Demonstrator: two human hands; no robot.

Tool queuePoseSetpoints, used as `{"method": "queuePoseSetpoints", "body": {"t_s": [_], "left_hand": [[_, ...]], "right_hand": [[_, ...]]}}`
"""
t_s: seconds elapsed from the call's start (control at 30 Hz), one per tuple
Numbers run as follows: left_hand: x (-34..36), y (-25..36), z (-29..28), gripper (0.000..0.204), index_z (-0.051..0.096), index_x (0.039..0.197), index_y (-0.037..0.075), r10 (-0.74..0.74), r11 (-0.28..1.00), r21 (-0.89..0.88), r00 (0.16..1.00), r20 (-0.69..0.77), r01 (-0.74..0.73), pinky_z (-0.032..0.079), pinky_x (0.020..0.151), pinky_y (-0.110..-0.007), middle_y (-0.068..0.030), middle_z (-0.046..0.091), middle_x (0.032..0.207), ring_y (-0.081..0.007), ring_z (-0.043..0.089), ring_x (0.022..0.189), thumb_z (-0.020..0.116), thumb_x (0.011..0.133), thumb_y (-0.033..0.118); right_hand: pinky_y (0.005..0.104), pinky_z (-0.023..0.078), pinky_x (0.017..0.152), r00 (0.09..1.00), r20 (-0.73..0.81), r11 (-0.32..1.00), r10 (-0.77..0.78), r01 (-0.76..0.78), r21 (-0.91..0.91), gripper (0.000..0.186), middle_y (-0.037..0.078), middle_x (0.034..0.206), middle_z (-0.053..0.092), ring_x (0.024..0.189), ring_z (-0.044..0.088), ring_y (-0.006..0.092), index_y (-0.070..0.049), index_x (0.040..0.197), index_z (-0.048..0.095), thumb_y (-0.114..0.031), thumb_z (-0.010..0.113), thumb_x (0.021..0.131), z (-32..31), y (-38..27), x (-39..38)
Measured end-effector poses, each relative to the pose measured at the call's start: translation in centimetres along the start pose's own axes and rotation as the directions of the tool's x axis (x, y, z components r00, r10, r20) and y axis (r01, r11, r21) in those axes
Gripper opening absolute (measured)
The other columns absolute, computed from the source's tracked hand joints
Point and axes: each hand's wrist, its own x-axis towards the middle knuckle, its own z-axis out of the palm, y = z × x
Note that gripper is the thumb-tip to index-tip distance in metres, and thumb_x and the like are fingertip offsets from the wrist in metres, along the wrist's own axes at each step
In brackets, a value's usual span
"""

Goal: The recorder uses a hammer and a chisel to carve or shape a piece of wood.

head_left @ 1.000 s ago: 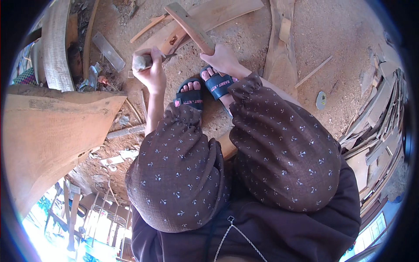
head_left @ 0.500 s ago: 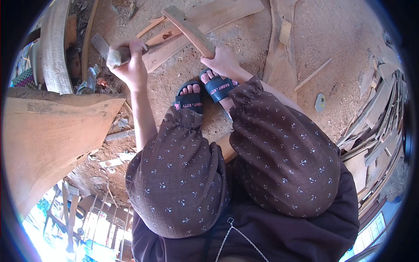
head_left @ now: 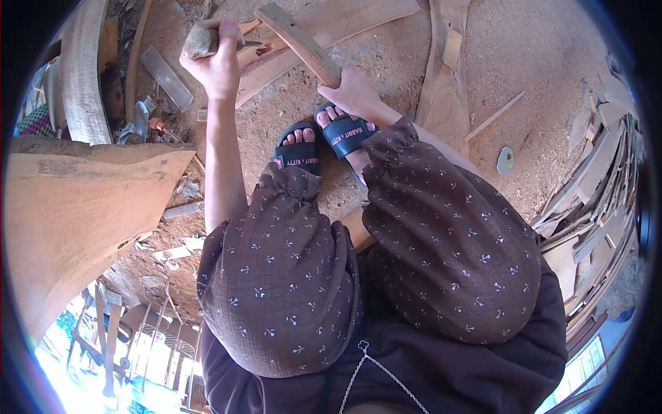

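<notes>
My left hand [head_left: 221,65] is raised at the upper left, closed round a short tool [head_left: 200,43] with a thick, worn, pale butt. A dark, narrow part sticks out past my fingers toward the right; its exact kind cannot be made out. In my right hand [head_left: 353,95] is the near end of a flat wooden bar [head_left: 298,43], tilted away to the upper left. Beyond the bar, a split piece of reddish wood [head_left: 265,54] lies across a long plank [head_left: 358,24] on the ground. The tool's dark part is near that split wood, and contact cannot be judged.
A thick slab [head_left: 89,207] stands at my left, with a flat grey strip [head_left: 167,79] beyond it. My sandalled feet [head_left: 300,148] are just below the bar. A wide board [head_left: 441,90], a thin stick [head_left: 495,116] and stacked wood offcuts [head_left: 586,200] lie to the right.
My left hand has moved up and slightly right with the tool, uncovering the grey strip on the ground. The right hand and its wooden bar have hardly moved.
</notes>
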Motion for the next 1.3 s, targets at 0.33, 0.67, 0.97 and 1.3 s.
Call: {"method": "queuePoseSetpoints", "body": {"t_s": [0.33,0.67,0.97,1.3], "left_hand": [[-0.2,-0.7,0.0,0.007,0.061,0.079,-0.002,-0.012,0.978,0.21,1.0,0.019,0.007,0.048,0.057,-0.026,-0.0073,0.062,0.067,-0.0118,0.058,0.059,0.061,0.086,-0.001],[0.1,-0.8,0.2,0.009,0.063,0.078,-0.002,0.0,0.971,0.24,1.0,-0.002,0.0,0.048,0.057,-0.023,-0.0046,0.064,0.065,-0.0082,0.058,0.059,0.064,0.087,0.001],[0.0,-0.5,0.3,0.01,0.064,0.077,-0.001,0.027,0.958,0.284,0.999,0.021,-0.032,0.047,0.056,-0.022,-0.0036,0.063,0.063,-0.0068,0.057,0.058,0.066,0.086,0.003],[0.0,-1.2,-0.1,0.009,0.064,0.079,0.0,0.023,0.967,0.253,0.999,0.034,-0.031,0.047,0.055,-0.022,-0.0027,0.063,0.064,-0.0069,0.057,0.057,0.066,0.087,0.004]], "right_hand": [[0.0435,0.054,0.073,0.999,-0.05,1.0,-0.015,0.014,-0.006,0.054,0.021,0.076,0.068,0.077,0.068,0.0371,0.004,0.088,0.068,-0.047,0.065,0.073,0.5,0.2,0.2],[0.043,0.055,0.07,0.998,-0.058,1.0,-0.024,0.024,-0.005,0.052,0.02,0.069,0.067,0.072,0.068,0.0362,0.004,0.084,0.069,-0.047,0.066,0.072,0.6,0.4,0.3],[0.0439,0.055,0.071,0.995,-0.083,0.998,-0.052,0.05,-0.027,0.053,0.021,0.07,0.067,0.072,0.068,0.037,0.004,0.084,0.069,-0.048,0.065,0.073,0.6,0.4,0.1],[0.0451,0.054,0.077,1.0,0.007,0.999,0.008,-0.008,-0.034,0.061,0.024,0.087,0.068,0.084,0.067,0.0389,0.006,0.097,0.065,-0.05,0.066,0.073,0.0,-0.2,0.0]]}}
